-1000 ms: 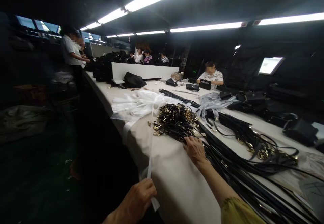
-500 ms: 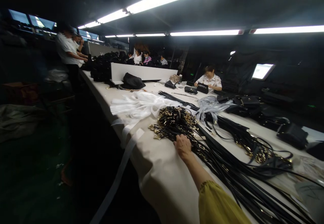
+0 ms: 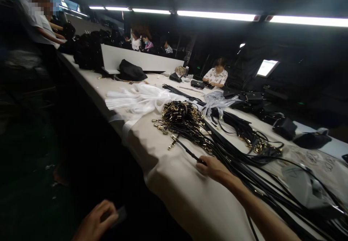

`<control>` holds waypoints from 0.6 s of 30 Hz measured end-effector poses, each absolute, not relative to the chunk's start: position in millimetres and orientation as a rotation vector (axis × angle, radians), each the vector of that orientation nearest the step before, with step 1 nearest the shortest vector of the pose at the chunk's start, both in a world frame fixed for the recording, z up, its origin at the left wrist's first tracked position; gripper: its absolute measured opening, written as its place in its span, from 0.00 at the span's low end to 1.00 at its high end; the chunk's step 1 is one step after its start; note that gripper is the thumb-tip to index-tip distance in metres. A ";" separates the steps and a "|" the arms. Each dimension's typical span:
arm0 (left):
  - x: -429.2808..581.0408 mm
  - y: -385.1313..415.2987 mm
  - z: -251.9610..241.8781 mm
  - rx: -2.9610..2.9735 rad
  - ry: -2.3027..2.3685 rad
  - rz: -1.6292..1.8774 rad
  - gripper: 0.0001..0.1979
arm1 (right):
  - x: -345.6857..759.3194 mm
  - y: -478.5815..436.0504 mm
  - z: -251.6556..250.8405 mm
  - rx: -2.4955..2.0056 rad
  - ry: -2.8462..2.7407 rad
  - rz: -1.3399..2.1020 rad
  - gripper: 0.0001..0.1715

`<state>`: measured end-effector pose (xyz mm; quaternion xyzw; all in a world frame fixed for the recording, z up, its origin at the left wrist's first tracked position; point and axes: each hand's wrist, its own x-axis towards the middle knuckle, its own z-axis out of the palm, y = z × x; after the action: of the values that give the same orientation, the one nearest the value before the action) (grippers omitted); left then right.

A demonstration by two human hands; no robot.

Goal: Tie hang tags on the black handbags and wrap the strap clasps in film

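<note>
Black strap point(image 3: 188, 149) — gold-clasped — slants beside a strap heap point(image 3: 182, 117).

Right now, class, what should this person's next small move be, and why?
Probably draw the black strap toward the left hand: the right hand holds it, and its gold-clasped end shows beside the heap of straps.

R hand point(image 3: 212, 167) now w/ strap point(image 3: 188, 150), L hand point(image 3: 95, 218) reappeared.

The bottom edge cuts off part of my left grip point(image 3: 96, 217), and the greyish piece point(image 3: 120, 215) at it is too blurred to name. My right grip point(image 3: 200, 164) hides part of the black strap point(image 3: 188, 150); writing point(image 3: 328, 165) on the plastic bag point(image 3: 296, 154) is unreadable.
</note>
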<state>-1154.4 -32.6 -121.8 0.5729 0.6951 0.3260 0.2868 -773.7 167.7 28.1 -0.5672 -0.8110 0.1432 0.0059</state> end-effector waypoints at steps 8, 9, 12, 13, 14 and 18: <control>-1095.8 27.1 -44.7 1.356 1.478 1.117 0.16 | -822.9 145.6 4.9 -1.659 -2.464 0.355 0.16; -1090.0 28.6 -38.7 1.250 1.411 1.127 0.17 | -833.6 148.1 1.9 -1.629 -2.451 0.364 0.14; -1081.3 28.0 -32.0 1.006 1.228 1.235 0.20 | -854.3 155.7 -1.1 -1.556 -2.392 0.448 0.13; -1080.6 27.5 -32.5 0.964 1.180 1.281 0.20 | -856.8 157.3 0.9 -1.536 -2.369 0.502 0.14; -1080.6 27.2 -33.9 0.933 1.139 1.317 0.20 | -857.5 158.0 4.9 -1.518 -2.348 0.566 0.16; -1081.2 28.8 -42.0 0.796 0.995 1.375 0.20 | -849.1 148.8 42.9 -1.439 -2.247 0.933 0.26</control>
<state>-1081.2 28.8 -42.0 0.3421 0.4279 0.5911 0.5920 -849.1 148.8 42.9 -0.5029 -0.7850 0.3261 0.1567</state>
